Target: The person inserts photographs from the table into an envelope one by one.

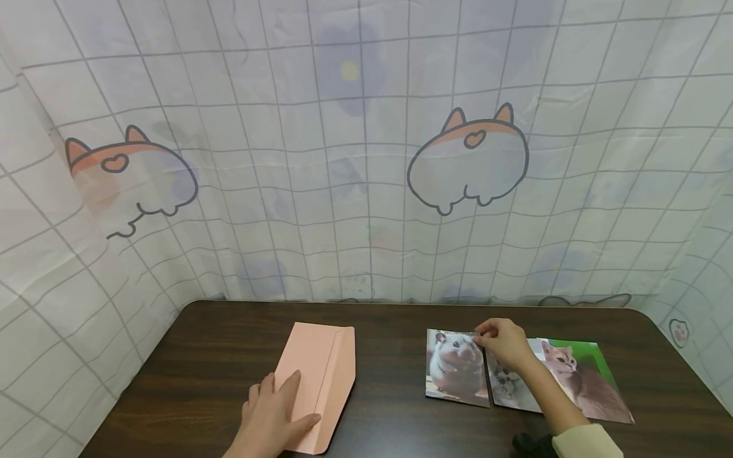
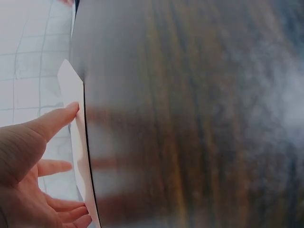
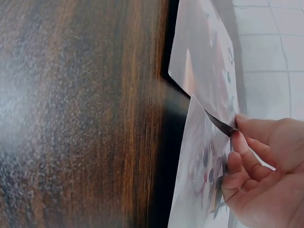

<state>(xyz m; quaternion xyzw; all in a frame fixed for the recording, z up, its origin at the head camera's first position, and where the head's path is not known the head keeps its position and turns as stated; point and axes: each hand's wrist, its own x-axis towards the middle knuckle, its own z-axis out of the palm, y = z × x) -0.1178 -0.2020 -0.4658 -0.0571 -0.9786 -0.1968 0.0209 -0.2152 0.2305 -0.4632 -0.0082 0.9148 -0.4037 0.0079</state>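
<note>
A pink envelope [image 1: 312,369] lies on the left part of the dark wooden table, its flap side up. My left hand [image 1: 269,407] rests on it with the fingers spread; in the left wrist view the thumb [image 2: 66,118] touches its near side. On the right, my right hand [image 1: 506,343] pinches the upper right edge of a hamster photo card [image 1: 456,369] between thumb and fingertips. Right beside that card lies a cat photo card [image 1: 509,389], partly covered by my right hand and forearm. In the right wrist view a narrow dark gap separates the two cards.
Another cat picture [image 1: 595,381] with a green background lies farther right, partly behind my forearm. A black object [image 1: 532,445] shows at the table's front edge by my sleeve. Behind the table [image 1: 389,356] hangs a white grid-patterned cloth [image 1: 321,191].
</note>
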